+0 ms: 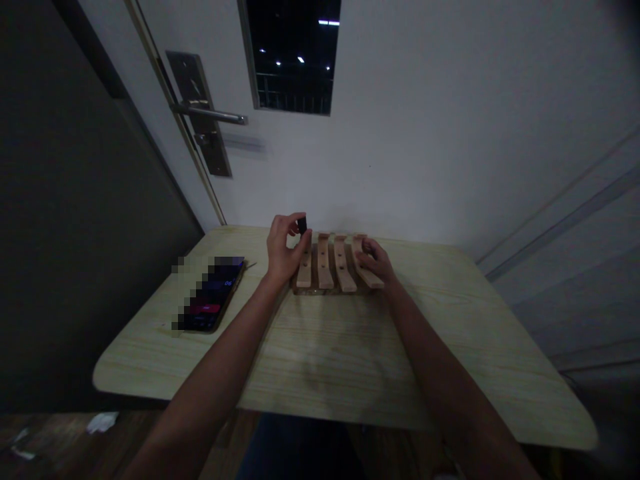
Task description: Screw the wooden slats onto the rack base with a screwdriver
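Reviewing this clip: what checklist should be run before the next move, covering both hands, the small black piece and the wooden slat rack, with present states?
1. Left hand pinches the small black piece firmly: ok.
2. Black piece is clear of the wooden slat rack: cannot tell; it is over the leftmost slat's far end.
3. Right hand rests on the rack's rightmost slat: ok; whether it grips, cannot tell.
4. Rack lies flat on the table: ok.
5. Phone lies apart from both hands: ok.
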`<action>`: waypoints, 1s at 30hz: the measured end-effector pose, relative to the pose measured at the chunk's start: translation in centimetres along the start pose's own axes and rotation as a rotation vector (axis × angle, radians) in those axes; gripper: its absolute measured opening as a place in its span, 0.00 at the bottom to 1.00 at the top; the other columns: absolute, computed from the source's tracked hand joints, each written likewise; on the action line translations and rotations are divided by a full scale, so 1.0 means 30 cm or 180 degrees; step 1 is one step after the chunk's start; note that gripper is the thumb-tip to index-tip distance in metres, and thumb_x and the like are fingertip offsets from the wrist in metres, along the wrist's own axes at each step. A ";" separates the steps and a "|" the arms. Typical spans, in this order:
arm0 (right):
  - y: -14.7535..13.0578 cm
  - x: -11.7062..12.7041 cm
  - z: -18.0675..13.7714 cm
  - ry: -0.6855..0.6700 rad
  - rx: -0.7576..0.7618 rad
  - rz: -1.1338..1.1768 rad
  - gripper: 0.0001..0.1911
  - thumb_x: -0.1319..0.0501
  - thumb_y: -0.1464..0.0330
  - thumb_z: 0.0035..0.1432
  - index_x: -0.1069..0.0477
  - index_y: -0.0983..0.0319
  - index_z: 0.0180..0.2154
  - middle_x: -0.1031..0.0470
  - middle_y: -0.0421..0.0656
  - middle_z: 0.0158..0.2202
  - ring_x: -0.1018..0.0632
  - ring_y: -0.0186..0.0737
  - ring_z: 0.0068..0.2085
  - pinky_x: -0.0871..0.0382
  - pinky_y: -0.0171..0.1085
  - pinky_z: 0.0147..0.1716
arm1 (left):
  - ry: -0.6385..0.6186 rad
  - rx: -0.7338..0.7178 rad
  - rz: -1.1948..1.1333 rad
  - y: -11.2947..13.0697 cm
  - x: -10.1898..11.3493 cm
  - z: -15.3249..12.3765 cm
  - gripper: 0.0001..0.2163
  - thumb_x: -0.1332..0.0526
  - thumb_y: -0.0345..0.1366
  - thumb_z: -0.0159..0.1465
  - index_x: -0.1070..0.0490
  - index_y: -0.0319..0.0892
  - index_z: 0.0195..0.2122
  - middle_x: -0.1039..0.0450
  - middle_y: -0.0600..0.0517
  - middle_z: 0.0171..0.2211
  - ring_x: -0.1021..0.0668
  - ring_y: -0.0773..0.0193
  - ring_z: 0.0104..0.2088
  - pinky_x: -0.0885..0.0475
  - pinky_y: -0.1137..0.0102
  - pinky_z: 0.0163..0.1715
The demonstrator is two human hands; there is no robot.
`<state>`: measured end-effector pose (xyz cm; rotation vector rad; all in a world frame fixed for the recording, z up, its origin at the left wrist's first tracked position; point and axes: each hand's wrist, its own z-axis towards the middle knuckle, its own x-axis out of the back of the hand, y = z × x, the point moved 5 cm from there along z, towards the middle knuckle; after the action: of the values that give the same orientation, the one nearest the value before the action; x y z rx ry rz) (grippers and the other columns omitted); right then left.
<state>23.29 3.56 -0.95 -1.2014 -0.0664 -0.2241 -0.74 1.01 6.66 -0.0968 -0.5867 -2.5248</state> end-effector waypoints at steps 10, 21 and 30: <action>0.008 0.004 0.004 0.0042 -0.0092 0.0050 0.21 0.36 0.54 0.40 0.32 0.57 0.36 0.25 0.46 0.41 0.26 0.46 0.44 0.31 0.49 0.46 | -0.0355 0.0017 -0.0246 0.000 -0.019 -0.015 0.16 0.49 0.37 0.67 0.39 0.45 0.56 0.29 0.47 0.45 0.26 0.65 0.40 0.28 0.67 0.40; 0.023 0.004 0.005 -0.0044 -0.0100 0.0132 0.24 0.35 0.52 0.41 0.32 0.57 0.39 0.24 0.46 0.43 0.25 0.45 0.43 0.32 0.48 0.47 | -0.0304 0.0093 -0.0144 -0.014 -0.023 -0.010 0.17 0.40 0.40 0.63 0.34 0.47 0.53 0.32 0.51 0.37 0.28 0.67 0.35 0.28 0.70 0.36; 0.033 0.002 0.010 0.0042 -0.0077 0.0092 0.22 0.36 0.55 0.41 0.32 0.58 0.38 0.25 0.47 0.43 0.25 0.46 0.44 0.33 0.49 0.49 | -0.0665 -0.0113 -0.0210 0.008 -0.041 -0.013 0.17 0.49 0.36 0.67 0.40 0.47 0.58 0.30 0.47 0.48 0.26 0.65 0.41 0.28 0.67 0.41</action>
<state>23.58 4.18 -1.74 -1.2240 -0.0347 -0.2080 0.46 1.27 6.18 -0.3632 -0.6357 -2.6082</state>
